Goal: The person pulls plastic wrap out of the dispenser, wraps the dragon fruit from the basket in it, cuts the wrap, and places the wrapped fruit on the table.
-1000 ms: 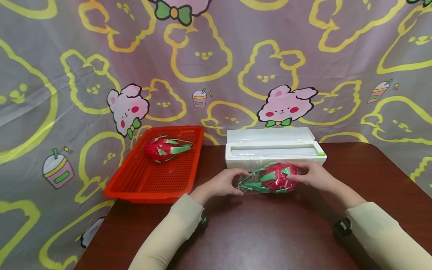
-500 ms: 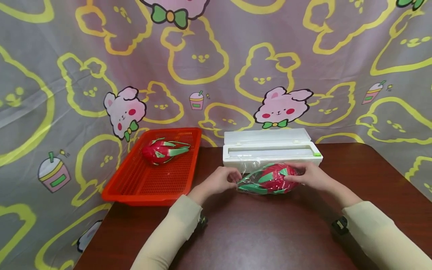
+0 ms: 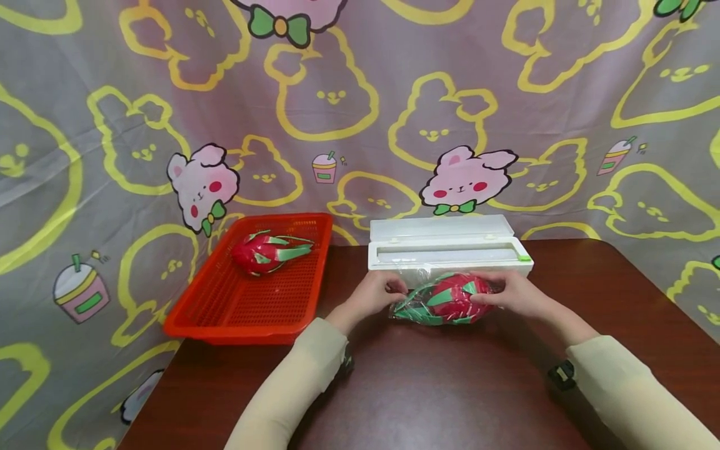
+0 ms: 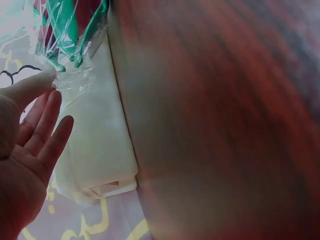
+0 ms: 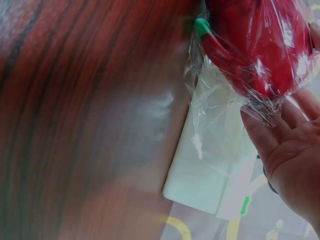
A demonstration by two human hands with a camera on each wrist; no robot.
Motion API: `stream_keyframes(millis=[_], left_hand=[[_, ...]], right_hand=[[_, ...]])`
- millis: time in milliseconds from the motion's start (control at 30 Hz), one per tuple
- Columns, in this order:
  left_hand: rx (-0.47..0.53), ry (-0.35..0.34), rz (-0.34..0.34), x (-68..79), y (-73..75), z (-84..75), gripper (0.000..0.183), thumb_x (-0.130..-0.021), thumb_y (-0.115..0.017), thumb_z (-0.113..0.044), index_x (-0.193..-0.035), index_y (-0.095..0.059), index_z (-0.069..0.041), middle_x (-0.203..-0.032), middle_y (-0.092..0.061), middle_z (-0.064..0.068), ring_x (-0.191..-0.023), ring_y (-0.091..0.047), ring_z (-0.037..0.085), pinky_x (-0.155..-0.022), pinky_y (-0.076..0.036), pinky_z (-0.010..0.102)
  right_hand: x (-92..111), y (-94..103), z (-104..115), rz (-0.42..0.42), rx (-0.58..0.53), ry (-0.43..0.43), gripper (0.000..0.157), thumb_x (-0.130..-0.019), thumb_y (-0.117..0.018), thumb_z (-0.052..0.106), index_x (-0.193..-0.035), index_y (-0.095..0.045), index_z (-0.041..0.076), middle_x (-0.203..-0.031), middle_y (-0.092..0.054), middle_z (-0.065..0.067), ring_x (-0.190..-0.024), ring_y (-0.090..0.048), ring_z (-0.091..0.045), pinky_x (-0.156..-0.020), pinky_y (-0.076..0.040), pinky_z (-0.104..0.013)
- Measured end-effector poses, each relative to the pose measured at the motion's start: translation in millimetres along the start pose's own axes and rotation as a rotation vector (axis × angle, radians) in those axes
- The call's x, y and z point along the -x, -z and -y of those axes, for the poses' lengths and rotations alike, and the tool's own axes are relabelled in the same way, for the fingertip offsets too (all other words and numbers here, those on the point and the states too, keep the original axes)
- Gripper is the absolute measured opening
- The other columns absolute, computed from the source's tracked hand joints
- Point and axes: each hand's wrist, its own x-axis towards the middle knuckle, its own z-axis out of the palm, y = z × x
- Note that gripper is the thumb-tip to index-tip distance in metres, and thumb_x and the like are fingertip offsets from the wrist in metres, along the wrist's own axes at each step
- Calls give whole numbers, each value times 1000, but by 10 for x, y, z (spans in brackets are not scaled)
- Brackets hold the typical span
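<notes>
Left hand point(image 3: 373, 295) has drawn thumb toward fingers since a second ago, pinching crinkled clear plastic film point(image 4: 81, 77) at the leafy tip, while right hand point(image 3: 519, 295) grasps the red-and-green oval dragon fruit point(image 3: 457, 300) before the long white box point(image 3: 509, 267); wrapping seems underway, next calling for tucking loose film.

soft glare on tabletop point(image 3: 422, 387), wrist views hazy

A greyish-mauve cloth point(image 3: 360, 56) hangs behind and along the left, lightly creased, printed with yellow-outlined animals point(image 3: 332, 97), pale pink rabbit heads point(image 3: 467, 177) wearing green bows, and lidded drink cups point(image 3: 324, 169). Before it stretches a dark reddish-brown, wood-grained surface point(image 3: 439, 400) with a rounded far right corner. Soft light leaves a pale sheen across its middle.
</notes>
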Motion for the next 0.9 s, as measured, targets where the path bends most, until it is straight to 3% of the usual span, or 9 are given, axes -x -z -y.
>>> stream_keyframes(millis=[133,267,433,600,900], left_hand=[[-42,18,-6,8,-41,33,3,-84,-77,-9,-86,-77,-8,-81,-70,-3,-76,-61,7,-73,-49,20],[-55,34,32,19,-58,35,9,-89,-72,-12,-94,-78,-9,-89,-73,-3,-82,-61,6,-77,-49,20],[43,87,93,24,-62,29,16,-86,-76,-20,-99,-78,-10,-90,-73,-6,-78,-61,4,-74,-50,20],[152,129,141,20,-76,50,22,-80,-81,-16,-99,-76,-6,-88,-73,-3,-77,-66,3,-72,-52,20],[160,146,160,1,-71,46,24,-80,-81,-13,-101,-72,-6,-91,-72,-2,-80,-66,5,-74,-52,20]], right_hand=[[-7,-19,-5,7,9,2,67,-85,-76,32,-140,-50,1,-117,-63,-17,-99,-57,-30,-73,-56,-31],[-3,-13,-5,7,4,6,67,-86,-76,31,-140,-51,1,-117,-63,-17,-99,-57,-31,-73,-56,-32],[3,-1,-12,6,-10,0,66,-86,-76,30,-140,-51,1,-118,-63,-17,-102,-58,-32,-74,-56,-32],[-4,-1,-2,9,-2,-5,66,-85,-76,31,-139,-51,1,-117,-64,-17,-99,-59,-30,-74,-56,-32],[15,3,20,7,17,25,68,-85,-76,30,-140,-49,1,-123,-60,-19,-108,-56,-34,-77,-55,-31]])
